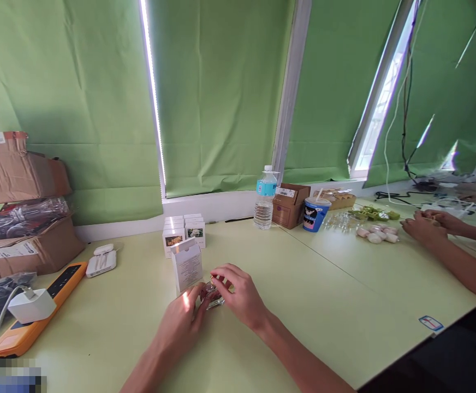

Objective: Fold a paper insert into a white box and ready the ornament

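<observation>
My left hand (183, 322) and my right hand (240, 295) meet over a small clear glass item (213, 297) on the pale green table (323, 295), and both hold it by their fingertips. Just behind my left hand a small white box (186, 265) stands upright with its top flap open. A cluster of several closed white boxes (184, 232) with flower pictures stands farther back.
A water bottle (265, 197), a brown carton (289, 204) and a blue cup (315, 213) stand at the back. An orange power strip (37, 311) with a white plug lies left, by cardboard boxes (17, 218). Another person's hands (430, 225) work near white pieces (377, 233) at right.
</observation>
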Available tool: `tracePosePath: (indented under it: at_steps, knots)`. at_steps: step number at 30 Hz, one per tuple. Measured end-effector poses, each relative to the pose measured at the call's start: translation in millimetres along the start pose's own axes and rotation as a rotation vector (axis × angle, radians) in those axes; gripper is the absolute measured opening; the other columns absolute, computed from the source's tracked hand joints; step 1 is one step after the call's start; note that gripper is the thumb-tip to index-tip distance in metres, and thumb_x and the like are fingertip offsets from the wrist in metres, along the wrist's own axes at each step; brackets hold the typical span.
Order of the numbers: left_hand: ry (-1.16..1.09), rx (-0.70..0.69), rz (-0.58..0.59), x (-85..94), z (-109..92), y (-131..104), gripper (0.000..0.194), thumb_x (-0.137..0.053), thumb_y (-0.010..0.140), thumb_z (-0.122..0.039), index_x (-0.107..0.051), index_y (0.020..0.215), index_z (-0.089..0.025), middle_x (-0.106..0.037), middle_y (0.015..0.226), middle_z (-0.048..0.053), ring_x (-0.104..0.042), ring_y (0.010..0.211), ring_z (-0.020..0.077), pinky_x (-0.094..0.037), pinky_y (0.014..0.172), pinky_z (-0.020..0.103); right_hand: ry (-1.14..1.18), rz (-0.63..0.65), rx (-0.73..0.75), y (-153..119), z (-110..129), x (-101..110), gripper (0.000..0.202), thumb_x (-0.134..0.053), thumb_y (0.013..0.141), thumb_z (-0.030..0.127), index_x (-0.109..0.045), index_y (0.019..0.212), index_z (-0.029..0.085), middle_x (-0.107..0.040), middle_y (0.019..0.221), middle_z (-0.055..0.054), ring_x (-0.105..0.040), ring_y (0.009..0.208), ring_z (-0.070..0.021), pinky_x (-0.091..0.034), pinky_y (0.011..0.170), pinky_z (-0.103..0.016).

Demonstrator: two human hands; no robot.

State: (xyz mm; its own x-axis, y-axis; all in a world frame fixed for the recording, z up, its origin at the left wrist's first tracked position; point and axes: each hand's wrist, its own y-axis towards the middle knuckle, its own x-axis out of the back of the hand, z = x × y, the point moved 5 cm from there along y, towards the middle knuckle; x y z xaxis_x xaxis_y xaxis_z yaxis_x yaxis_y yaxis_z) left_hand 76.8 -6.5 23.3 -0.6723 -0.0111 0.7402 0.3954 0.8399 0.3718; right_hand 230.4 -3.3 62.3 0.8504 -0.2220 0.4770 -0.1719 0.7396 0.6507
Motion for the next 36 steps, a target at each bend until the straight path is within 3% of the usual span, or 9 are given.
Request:
tracePosePath:
  at_steps: [8, 12, 18, 24, 30, 36]
  knots:
    - [0.009, -0.002, 0.002, 1.2, 0.6, -0.5, 0.023, -0.037, 0.099, -0.040, -0.051, 0.115, -0.030, -0.069, 0.107, 0.001, -0.065, 0.082, 0.0170, -0.049, 0.071, 0.029, -0.039, 0.028, 0.017, 0.7, 0.1, 1.6, 0.020, -0.053, 0.093, 0.021, -0.071, 0.098, 0.024, -0.070, 0.095, -0.005, -0.063, 0.088, -0.0171, -0.056, 0.069, -0.027]
    - [0.004, -0.011, -0.009, 2.5, -2.2, 0.2, 0.022, -0.037, 0.099, -0.040, -0.052, 0.112, -0.029, -0.070, 0.103, 0.001, -0.065, 0.079, 0.0167, -0.050, 0.068, 0.028, -0.140, 0.013, 0.080, 0.6, 5.2, 0.2, 0.021, -0.050, 0.094, 0.020, -0.069, 0.086, 0.022, -0.071, 0.091, -0.005, -0.062, 0.086, -0.0177, -0.054, 0.071, -0.029]
    - [0.016, -0.018, -0.031, 4.9, -5.9, -0.1, 0.022, -0.038, 0.098, -0.038, -0.054, 0.109, -0.028, -0.071, 0.100, 0.003, -0.066, 0.077, 0.0167, -0.050, 0.065, 0.027, -0.331, 0.028, 0.121, 1.5, 15.1, -3.5, 0.026, -0.046, 0.095, 0.017, -0.068, 0.082, 0.021, -0.072, 0.084, -0.006, -0.060, 0.079, -0.0184, -0.051, 0.074, -0.031]
    - [0.013, -0.019, -0.031, 5.7, -4.8, -1.4, 0.023, -0.040, 0.098, -0.037, -0.054, 0.113, -0.029, -0.072, 0.101, 0.003, -0.067, 0.079, 0.0173, -0.051, 0.067, 0.027, -0.240, 0.050, 0.032, 5.6, 11.8, 0.0, 0.024, -0.051, 0.094, 0.021, -0.070, 0.079, 0.024, -0.074, 0.081, -0.003, -0.061, 0.077, -0.0172, -0.051, 0.073, -0.029]
    - [0.017, -0.022, -0.028, 4.8, -3.9, -1.1, 0.024, -0.039, 0.098, -0.036, -0.054, 0.115, -0.029, -0.071, 0.101, 0.002, -0.066, 0.080, 0.0169, -0.050, 0.065, 0.027, -0.349, 0.071, 0.094, 3.2, 15.6, -2.7, 0.030, -0.045, 0.097, 0.021, -0.071, 0.081, 0.023, -0.073, 0.078, -0.004, -0.058, 0.077, -0.0183, -0.049, 0.072, -0.029]
    - [0.002, -0.008, -0.013, 5.3, -5.4, -1.5, 0.023, -0.037, 0.099, -0.038, -0.054, 0.111, -0.029, -0.070, 0.100, 0.002, -0.065, 0.078, 0.0167, -0.049, 0.065, 0.027, -0.303, 0.087, 0.039, 3.7, 11.3, -2.1, 0.029, -0.046, 0.097, 0.021, -0.071, 0.082, 0.025, -0.073, 0.078, -0.003, -0.060, 0.077, -0.0172, -0.049, 0.070, -0.027]
